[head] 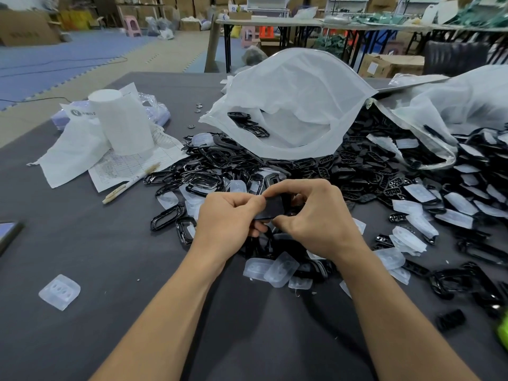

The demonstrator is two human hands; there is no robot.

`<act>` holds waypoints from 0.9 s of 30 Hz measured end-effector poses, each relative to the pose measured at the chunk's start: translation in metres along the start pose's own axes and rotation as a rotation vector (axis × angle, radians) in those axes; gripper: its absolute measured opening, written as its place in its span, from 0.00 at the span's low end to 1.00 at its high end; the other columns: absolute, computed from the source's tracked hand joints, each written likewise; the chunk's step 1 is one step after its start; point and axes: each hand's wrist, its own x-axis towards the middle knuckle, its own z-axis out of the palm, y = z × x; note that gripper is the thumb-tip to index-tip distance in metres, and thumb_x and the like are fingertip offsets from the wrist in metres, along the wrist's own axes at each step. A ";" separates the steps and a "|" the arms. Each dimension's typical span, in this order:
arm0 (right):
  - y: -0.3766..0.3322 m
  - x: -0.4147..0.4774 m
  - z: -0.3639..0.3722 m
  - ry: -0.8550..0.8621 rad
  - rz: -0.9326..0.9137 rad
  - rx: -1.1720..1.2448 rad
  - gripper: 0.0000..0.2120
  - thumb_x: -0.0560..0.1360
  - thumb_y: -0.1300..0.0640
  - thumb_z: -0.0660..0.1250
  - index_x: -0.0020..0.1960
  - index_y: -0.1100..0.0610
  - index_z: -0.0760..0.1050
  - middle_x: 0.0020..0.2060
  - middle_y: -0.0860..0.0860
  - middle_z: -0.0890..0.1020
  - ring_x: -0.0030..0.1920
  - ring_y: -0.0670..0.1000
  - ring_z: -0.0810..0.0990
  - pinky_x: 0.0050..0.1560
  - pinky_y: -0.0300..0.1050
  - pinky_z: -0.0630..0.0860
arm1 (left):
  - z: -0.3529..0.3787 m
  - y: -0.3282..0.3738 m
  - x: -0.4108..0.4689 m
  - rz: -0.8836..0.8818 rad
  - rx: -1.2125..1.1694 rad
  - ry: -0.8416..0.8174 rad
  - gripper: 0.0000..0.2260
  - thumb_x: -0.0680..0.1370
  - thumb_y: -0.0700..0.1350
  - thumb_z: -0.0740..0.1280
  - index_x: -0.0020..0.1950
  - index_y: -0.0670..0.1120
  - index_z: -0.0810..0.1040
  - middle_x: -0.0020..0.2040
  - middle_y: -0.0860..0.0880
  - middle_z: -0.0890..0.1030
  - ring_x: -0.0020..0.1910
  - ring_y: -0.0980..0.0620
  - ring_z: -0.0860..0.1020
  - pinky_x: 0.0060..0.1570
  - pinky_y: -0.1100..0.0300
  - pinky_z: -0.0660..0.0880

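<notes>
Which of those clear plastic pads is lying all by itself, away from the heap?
The clear pad at the near left, alone on the grey table; the others lie among or beside the black frames.

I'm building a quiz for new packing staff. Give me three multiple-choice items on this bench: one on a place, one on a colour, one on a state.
1. The pen lies:
A. on the printed sheet
B. on the floor
C. in a cup

2. The flat part held over the pile is:
A. green
B. black
C. white

3. The white bag is:
A. tied shut
B. folded flat
C. open

Key:
1 A: most of its length rests on the sheet.
2 B: it shows dark between the fingers.
3 C: black frames show inside its gaping mouth.
</notes>
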 end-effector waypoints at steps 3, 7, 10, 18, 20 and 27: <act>0.003 0.002 0.001 -0.039 0.074 0.158 0.20 0.65 0.65 0.78 0.52 0.46 0.87 0.44 0.39 0.87 0.46 0.41 0.86 0.49 0.38 0.82 | 0.000 0.001 0.001 0.011 -0.044 0.006 0.10 0.80 0.39 0.71 0.40 0.44 0.88 0.34 0.43 0.85 0.29 0.50 0.83 0.29 0.63 0.77; 0.006 0.005 0.005 -0.010 0.237 0.460 0.10 0.69 0.60 0.79 0.48 0.50 0.88 0.41 0.50 0.88 0.42 0.54 0.87 0.42 0.46 0.83 | 0.000 0.002 0.000 0.043 -0.040 -0.010 0.12 0.81 0.39 0.69 0.41 0.45 0.89 0.36 0.44 0.87 0.29 0.51 0.83 0.30 0.64 0.77; 0.005 0.006 0.009 0.034 0.275 0.455 0.07 0.74 0.62 0.75 0.42 0.52 0.88 0.36 0.53 0.87 0.37 0.55 0.86 0.40 0.47 0.82 | 0.001 0.002 0.000 0.066 -0.038 -0.007 0.11 0.81 0.38 0.70 0.42 0.45 0.89 0.37 0.44 0.87 0.29 0.51 0.83 0.29 0.64 0.78; 0.006 0.005 0.010 0.141 0.323 0.405 0.10 0.75 0.65 0.74 0.39 0.52 0.87 0.32 0.54 0.86 0.32 0.54 0.83 0.37 0.50 0.83 | -0.003 -0.002 0.001 0.015 -0.037 -0.076 0.10 0.81 0.40 0.69 0.45 0.46 0.89 0.38 0.44 0.87 0.31 0.50 0.84 0.31 0.63 0.78; 0.006 0.006 0.009 0.131 0.332 0.392 0.10 0.74 0.65 0.74 0.39 0.53 0.87 0.33 0.53 0.86 0.32 0.52 0.83 0.37 0.48 0.81 | -0.006 -0.002 0.002 0.005 -0.027 -0.100 0.11 0.80 0.36 0.69 0.43 0.45 0.89 0.36 0.42 0.86 0.31 0.51 0.83 0.31 0.64 0.78; -0.004 0.001 -0.001 -0.055 0.111 -0.023 0.18 0.65 0.60 0.80 0.52 0.45 0.87 0.40 0.37 0.86 0.42 0.34 0.82 0.45 0.27 0.75 | -0.007 -0.002 0.003 -0.039 -0.053 -0.050 0.13 0.78 0.32 0.68 0.37 0.42 0.87 0.33 0.40 0.85 0.28 0.50 0.82 0.28 0.64 0.77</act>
